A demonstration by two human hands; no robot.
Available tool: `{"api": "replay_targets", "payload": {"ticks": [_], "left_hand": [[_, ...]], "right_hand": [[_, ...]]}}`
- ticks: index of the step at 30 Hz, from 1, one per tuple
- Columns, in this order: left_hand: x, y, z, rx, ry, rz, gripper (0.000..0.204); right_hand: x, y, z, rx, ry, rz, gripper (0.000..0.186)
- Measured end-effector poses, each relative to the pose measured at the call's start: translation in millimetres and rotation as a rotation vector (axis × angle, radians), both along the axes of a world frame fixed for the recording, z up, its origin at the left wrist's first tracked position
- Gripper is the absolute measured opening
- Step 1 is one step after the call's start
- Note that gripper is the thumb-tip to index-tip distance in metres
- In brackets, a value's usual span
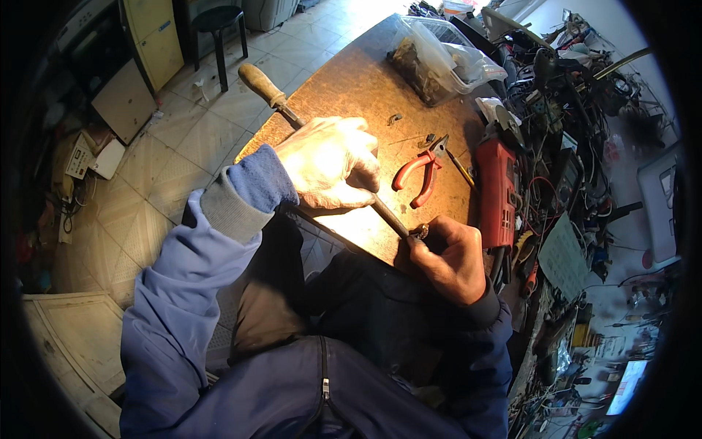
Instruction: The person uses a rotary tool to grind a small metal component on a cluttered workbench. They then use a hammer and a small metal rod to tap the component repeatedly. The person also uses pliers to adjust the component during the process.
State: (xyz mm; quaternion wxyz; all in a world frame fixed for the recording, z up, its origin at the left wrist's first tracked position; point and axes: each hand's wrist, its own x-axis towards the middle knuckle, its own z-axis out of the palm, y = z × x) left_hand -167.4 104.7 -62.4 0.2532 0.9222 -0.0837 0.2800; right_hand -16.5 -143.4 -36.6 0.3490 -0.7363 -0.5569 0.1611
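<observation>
A long dark metal file with a wooden handle (263, 86) lies diagonally over the worn tabletop. My left hand (322, 161) is closed on its shaft, the handle poking out beyond the knuckles. Near the table's front edge my right hand (453, 260) pinches a small dark metal piece (417, 233) at the file's far end; its exact shape is partly hidden by my fingers. Red-handled pliers (427, 174) lie between and beyond my hands, beside a slim yellow-handled tool (462, 168) and some small bits of metal (395, 119).
A wooden table (344, 80) bears a clear plastic box (428, 62) with bags at the back. A red device (496, 194) stands right, before heaped tools, cables and a green sheet (561, 260). A black stool (218, 23) is on the tiled floor, left of the table.
</observation>
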Motion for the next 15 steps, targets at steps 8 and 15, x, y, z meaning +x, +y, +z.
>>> {"api": "replay_targets", "payload": {"ticks": [8,15], "left_hand": [[-3,0,3,0.0,0.036,0.009,0.018],[0,-1,2,-0.008,0.018,0.004,0.016]], "right_hand": [[-13,35,11,0.041,-0.021,0.045,0.028],[-6,5,6,-0.02,0.025,-0.035,0.027]]}}
